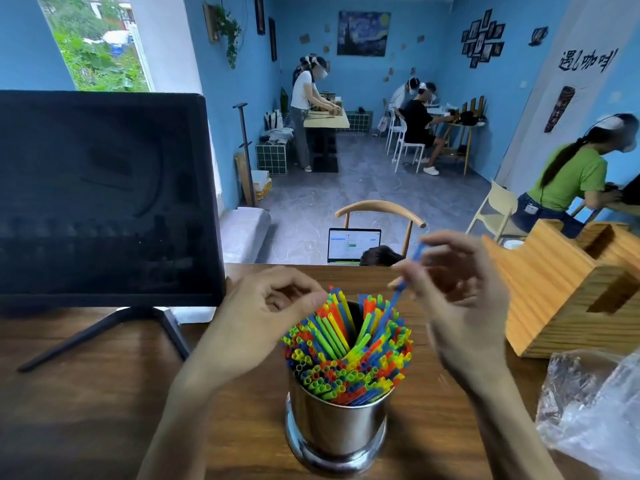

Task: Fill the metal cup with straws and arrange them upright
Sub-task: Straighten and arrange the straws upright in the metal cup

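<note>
Both hands hover over the cup: the left hand (263, 317) curls loosely beside the straw tops, holding nothing, while the right hand (460, 299) pinches a single blue straw (407, 275), tilted above the bundle. On the wooden table (86, 410) beside a dark monitor (104, 195), the metal cup (337, 431) stands upright near the front edge, packed with colourful straws (346, 351) fanning outward.
</note>
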Action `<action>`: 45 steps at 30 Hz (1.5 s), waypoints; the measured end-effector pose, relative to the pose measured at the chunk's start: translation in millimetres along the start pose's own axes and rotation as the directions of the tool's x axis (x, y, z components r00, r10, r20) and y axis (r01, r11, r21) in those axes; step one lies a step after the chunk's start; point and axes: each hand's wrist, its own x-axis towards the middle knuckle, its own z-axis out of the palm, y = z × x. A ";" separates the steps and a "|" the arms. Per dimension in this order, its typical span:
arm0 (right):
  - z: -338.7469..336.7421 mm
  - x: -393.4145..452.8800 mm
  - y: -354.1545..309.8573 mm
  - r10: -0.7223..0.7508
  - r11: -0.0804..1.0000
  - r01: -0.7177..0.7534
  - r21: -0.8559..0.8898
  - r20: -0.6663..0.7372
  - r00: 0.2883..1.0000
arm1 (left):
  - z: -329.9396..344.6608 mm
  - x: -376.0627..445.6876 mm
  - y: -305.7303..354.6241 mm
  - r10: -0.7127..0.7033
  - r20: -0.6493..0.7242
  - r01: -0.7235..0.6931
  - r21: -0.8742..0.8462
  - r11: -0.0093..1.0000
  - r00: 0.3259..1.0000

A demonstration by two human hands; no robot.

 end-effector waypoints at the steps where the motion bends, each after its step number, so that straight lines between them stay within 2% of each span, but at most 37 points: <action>1: 1.9 -1.7 2.4 0.027 0.995 -0.017 -0.094 0.110 0.994 | 3.5 2.2 -1.9 -0.018 -0.066 0.018 0.005 1.000 0.998; 3: 5.8 -4.0 6.3 0.112 0.962 -0.018 -0.272 0.332 0.937 | 8.3 5.4 -8.8 -0.090 -0.110 0.099 0.077 0.992 0.990; 5: 6.5 -4.5 7.3 0.234 0.935 -0.077 -0.346 0.441 0.866 | 10.8 7.5 -14.4 -0.147 -0.042 0.151 0.108 0.983 0.988; 7: 5.0 -3.2 5.9 0.287 0.925 -0.120 -0.362 0.453 0.844 | 12.5 8.8 -18.1 -0.133 -0.002 0.133 0.077 0.988 0.991; 10: 3.2 -3.3 5.7 0.280 0.925 -0.107 -0.366 0.461 0.842 | 11.3 8.8 -15.9 -0.077 -0.068 0.083 0.091 0.992 0.995; 16: 6.7 -2.8 3.0 0.218 0.946 -0.073 -0.315 0.457 0.862 | 3.5 -0.6 5.6 0.214 -0.140 -0.175 0.250 0.952 0.967; 19: 7.9 -4.3 0.1 0.176 0.941 0.002 -0.338 0.495 0.851 | 4.9 -10.7 22.8 0.357 -0.203 -0.327 0.169 0.930 0.912; 22: 9.9 -6.6 -3.5 0.138 0.955 0.033 -0.295 0.540 0.830 | 8.0 -24.5 43.4 0.449 -0.380 -0.487 -0.002 0.874 0.809; 24: 11.4 -6.9 -5.1 0.158 0.975 -0.043 -0.218 0.543 0.825 | 10.2 -28.1 52.2 0.455 -0.507 -0.538 -0.020 0.843 0.732; 26: 11.7 -6.1 -6.3 0.201 0.979 -0.180 -0.091 0.520 0.830 | 10.0 -25.7 51.4 0.388 -0.601 -0.542 -0.093 0.835 0.699; 29: 6.4 -3.2 -6.0 0.224 0.962 -0.266 0.058 0.388 0.894 | 3.2 -18.0 41.1 0.250 -0.598 -0.476 -0.254 0.842 0.761; 32: -0.5 2.4 -7.3 0.276 0.922 -0.327 0.208 0.240 0.931 | -2.8 -13.2 33.0 0.159 -0.539 -0.358 -0.287 0.888 0.827; 35: -5.3 6.7 -5.4 0.441 0.779 -0.455 0.432 0.139 0.887 | -4.2 -9.8 28.1 0.073 -0.432 -0.224 -0.310 0.924 0.899; 37: -7.2 8.8 -4.3 0.529 0.705 -0.498 0.504 0.093 0.843 | -6.4 -10.1 26.2 0.047 -0.332 -0.149 -0.291 0.945 0.942; 40: -10.5 11.4 -5.9 0.586 0.615 -0.526 0.587 0.106 0.803 | -11.7 -12.2 26.9 0.027 -0.234 -0.094 -0.282 0.955 0.972; 45: -11.7 13.4 -7.3 0.610 0.499 -0.552 0.668 0.181 0.771 | -16.7 -16.1 27.7 0.047 -0.144 -0.082 -0.246 0.966 0.989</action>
